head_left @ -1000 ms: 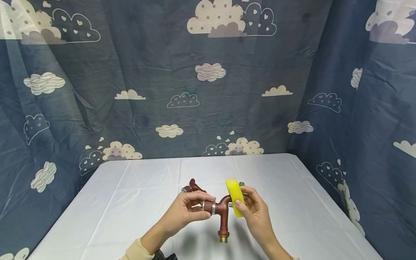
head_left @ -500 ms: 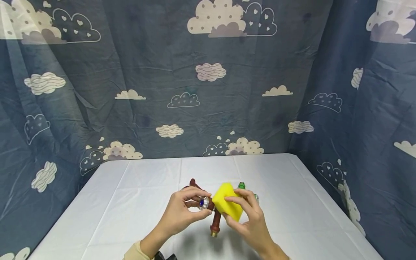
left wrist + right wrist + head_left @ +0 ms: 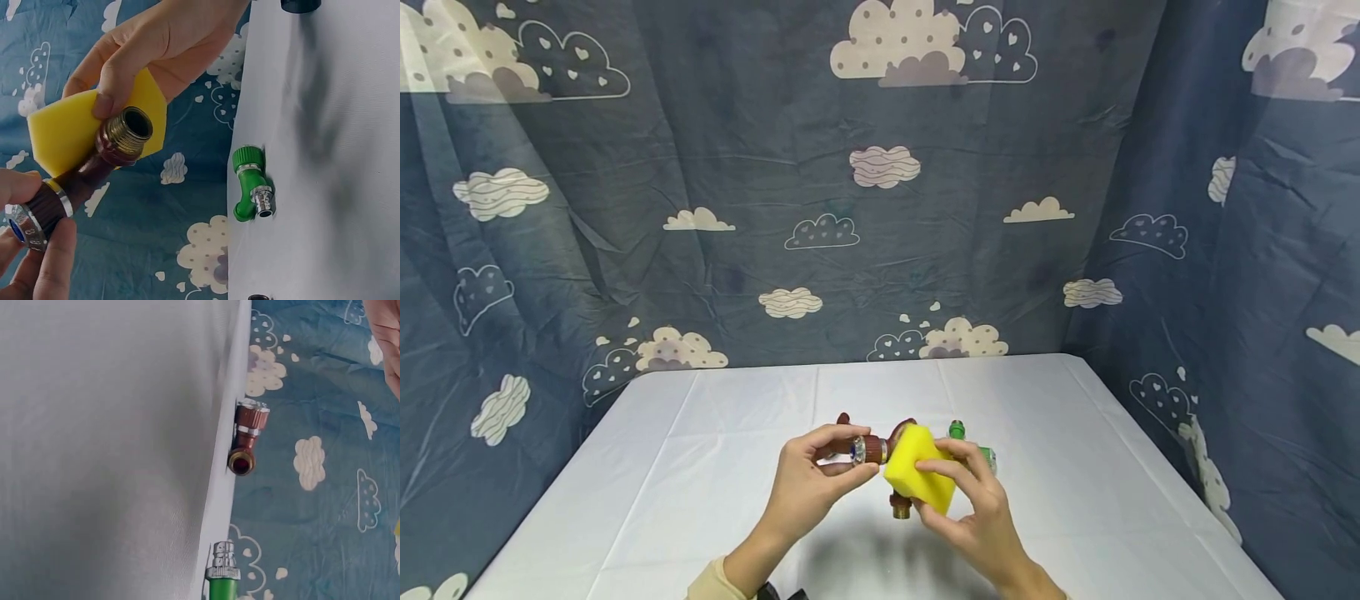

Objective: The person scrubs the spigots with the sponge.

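Observation:
My left hand (image 3: 801, 479) grips a reddish-brown water tap (image 3: 872, 450) by its ribbed, silver-ringed knob, which has a blue centre. The tap is held up over the white table, its brass-threaded spout pointing down and toward me. My right hand (image 3: 981, 521) holds a yellow sponge (image 3: 916, 468) against the tap's body, covering most of the pipe in the head view. In the left wrist view, the right thumb presses the sponge (image 3: 69, 131) beside the threaded end of the tap (image 3: 90, 172).
Behind the right hand a green tap (image 3: 957, 429) lies on the table (image 3: 715, 500). A second brown tap (image 3: 843, 418) sits behind the left hand, seen better in the right wrist view as a brown tap (image 3: 249, 428). A cloud-patterned curtain (image 3: 737, 167) surrounds the table.
The sponge has moved left from the tap's far end onto the front of its body. The tap has turned and tilted, and its spout now looks shorter. The left hand has risen slightly.

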The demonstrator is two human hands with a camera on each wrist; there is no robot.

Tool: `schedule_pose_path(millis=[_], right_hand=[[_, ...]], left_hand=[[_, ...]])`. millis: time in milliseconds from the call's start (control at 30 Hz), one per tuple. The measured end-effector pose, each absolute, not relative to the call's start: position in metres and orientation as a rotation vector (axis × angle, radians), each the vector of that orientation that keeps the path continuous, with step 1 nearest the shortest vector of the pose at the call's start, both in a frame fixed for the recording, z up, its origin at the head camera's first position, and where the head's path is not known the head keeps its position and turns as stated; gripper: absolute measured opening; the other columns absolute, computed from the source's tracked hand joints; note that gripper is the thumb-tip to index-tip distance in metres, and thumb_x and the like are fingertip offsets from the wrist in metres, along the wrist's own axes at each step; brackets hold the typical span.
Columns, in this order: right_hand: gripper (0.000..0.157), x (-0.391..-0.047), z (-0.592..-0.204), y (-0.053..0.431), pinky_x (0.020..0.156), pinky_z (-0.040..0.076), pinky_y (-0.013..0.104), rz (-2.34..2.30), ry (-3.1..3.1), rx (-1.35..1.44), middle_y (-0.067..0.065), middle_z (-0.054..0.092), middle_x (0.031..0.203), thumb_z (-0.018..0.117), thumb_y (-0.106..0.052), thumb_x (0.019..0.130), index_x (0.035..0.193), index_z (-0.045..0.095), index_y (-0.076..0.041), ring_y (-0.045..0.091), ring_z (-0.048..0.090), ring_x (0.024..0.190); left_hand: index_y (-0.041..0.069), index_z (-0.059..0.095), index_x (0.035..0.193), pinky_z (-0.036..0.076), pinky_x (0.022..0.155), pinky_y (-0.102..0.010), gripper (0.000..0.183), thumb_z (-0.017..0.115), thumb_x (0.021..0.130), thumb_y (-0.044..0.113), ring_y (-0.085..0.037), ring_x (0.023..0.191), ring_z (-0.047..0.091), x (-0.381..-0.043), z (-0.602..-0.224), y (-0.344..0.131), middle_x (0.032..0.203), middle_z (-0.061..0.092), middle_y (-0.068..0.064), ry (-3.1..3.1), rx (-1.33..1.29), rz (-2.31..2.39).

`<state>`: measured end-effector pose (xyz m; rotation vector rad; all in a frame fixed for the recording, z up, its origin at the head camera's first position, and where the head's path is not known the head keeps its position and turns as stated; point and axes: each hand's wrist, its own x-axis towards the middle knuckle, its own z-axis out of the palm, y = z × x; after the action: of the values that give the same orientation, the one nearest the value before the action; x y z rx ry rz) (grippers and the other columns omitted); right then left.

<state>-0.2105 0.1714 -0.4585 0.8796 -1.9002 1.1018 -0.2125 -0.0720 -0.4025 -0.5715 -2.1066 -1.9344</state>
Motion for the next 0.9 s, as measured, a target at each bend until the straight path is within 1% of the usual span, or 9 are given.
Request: schedule_pose_path(millis=[233,333,433,500,567,667,767,833,900], right_hand=[[0.055,-0.213,-0.46,0.172,0.106,0.05,0.012,1.237,-1.88,0.84,0.012,0.065,0.131,0.086,0.006,0.072,0.121,0.073,-0.014,0.014,0.06,0.125],[0.053,-0.213,-0.461,0.172,0.101,0.053,0.012,1.313,-1.884,0.829,0.014,0.065,0.13,0.085,0.009,0.074,0.122,0.072,-0.01,0.01,0.06,0.123],[0.051,-0.212,-0.461,0.171,0.098,0.056,0.013,1.439,-1.865,0.85,0.014,0.065,0.13,0.081,0.014,0.078,0.124,0.069,-0.004,0.007,0.06,0.12],[0.049,-0.212,-0.461,0.172,0.097,0.057,0.014,1.536,-1.854,0.873,0.011,0.065,0.131,0.077,0.017,0.082,0.126,0.067,-0.002,0.006,0.061,0.119],[0.046,-0.211,-0.459,0.172,0.097,0.058,0.015,1.64,-1.866,0.883,0.004,0.066,0.132,0.072,0.018,0.087,0.128,0.066,-0.001,0.006,0.064,0.116],[0.039,-0.21,-0.458,0.175,0.095,0.06,0.017,1.792,-1.925,0.859,-0.005,0.068,0.128,0.065,0.014,0.094,0.131,0.063,0.001,0.006,0.068,0.11],[0.034,-0.21,-0.455,0.176,0.089,0.063,0.021,1.936,-2.008,0.8,-0.007,0.071,0.122,0.06,0.008,0.1,0.134,0.059,0.004,0.007,0.071,0.106],[0.031,-0.209,-0.452,0.177,0.09,0.063,0.022,2.026,-2.078,0.728,-0.008,0.072,0.122,0.059,0.002,0.103,0.135,0.059,0.001,0.008,0.071,0.11],[0.031,-0.209,-0.45,0.176,0.094,0.061,0.022,2.115,-2.145,0.655,-0.009,0.073,0.125,0.06,-0.006,0.106,0.137,0.062,-0.005,0.007,0.07,0.115]], left_hand=[[0.0,0.077,0.121,0.068,0.088,-0.034,0.042,0.09,0.081,-0.003,-0.012,0.101,0.078,-0.213,-0.4,-0.074,0.122,0.075,-0.021,-2.051,-0.557,-2.006],[-0.001,0.076,0.121,0.068,0.09,-0.033,0.043,0.089,0.081,-0.005,-0.012,0.103,0.077,-0.213,-0.398,-0.075,0.125,0.074,-0.022,-2.013,-0.542,-2.048],[-0.004,0.075,0.122,0.067,0.091,-0.032,0.043,0.088,0.081,-0.007,-0.013,0.105,0.076,-0.213,-0.396,-0.077,0.124,0.074,-0.016,-1.976,-0.56,-2.095],[-0.007,0.073,0.123,0.067,0.091,-0.031,0.044,0.087,0.082,-0.007,-0.012,0.105,0.076,-0.213,-0.397,-0.078,0.123,0.075,-0.01,-1.96,-0.602,-2.122],[-0.011,0.071,0.125,0.067,0.091,-0.03,0.045,0.086,0.083,-0.007,-0.011,0.106,0.076,-0.215,-0.399,-0.078,0.121,0.076,-0.003,-1.936,-0.657,-2.169],[-0.015,0.067,0.127,0.067,0.091,-0.029,0.045,0.083,0.086,-0.006,-0.01,0.106,0.075,-0.217,-0.403,-0.078,0.12,0.076,0.002,-1.89,-0.752,-2.236],[-0.016,0.064,0.129,0.067,0.091,-0.027,0.046,0.081,0.088,-0.007,-0.009,0.106,0.075,-0.218,-0.407,-0.077,0.12,0.077,0.003,-1.848,-0.846,-2.291],[-0.015,0.063,0.13,0.067,0.091,-0.026,0.045,0.08,0.089,-0.007,-0.009,0.108,0.075,-0.217,-0.41,-0.075,0.121,0.078,0.002,-1.833,-0.914,-2.309],[-0.012,0.063,0.129,0.066,0.092,-0.025,0.043,0.08,0.09,-0.006,-0.009,0.109,0.075,-0.216,-0.412,-0.074,0.123,0.078,0.001,-1.845,-0.989,-2.293]])
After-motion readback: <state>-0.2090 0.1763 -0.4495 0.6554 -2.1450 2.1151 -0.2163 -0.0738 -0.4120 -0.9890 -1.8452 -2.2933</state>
